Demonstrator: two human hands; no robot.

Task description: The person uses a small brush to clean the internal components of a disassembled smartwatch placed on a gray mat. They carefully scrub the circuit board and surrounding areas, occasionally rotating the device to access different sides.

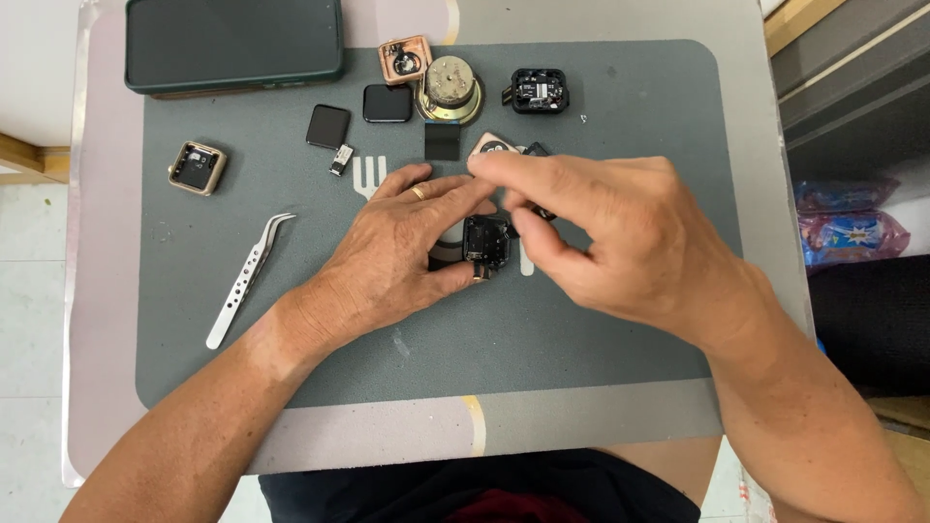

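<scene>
My left hand (pixel 402 247), a ring on one finger, pinches a small black square watch body (pixel 485 240) between thumb and fingers, holding it on the grey work mat (pixel 601 329). My right hand (pixel 610 232) reaches in from the right and hovers over it, fingertips closed on a small black part (pixel 539 211) that is mostly hidden. Just behind my fingers lies a pinkish watch back cover (pixel 492 146).
Silver tweezers (pixel 248 277) lie left of my left hand. A gold watch case (pixel 198 168), two black screens (pixel 327 126), a round speaker part (pixel 450 87), a copper-coloured case (pixel 404 59), a black module (pixel 538 90) and a dark green phone (pixel 232 41) sit at the back.
</scene>
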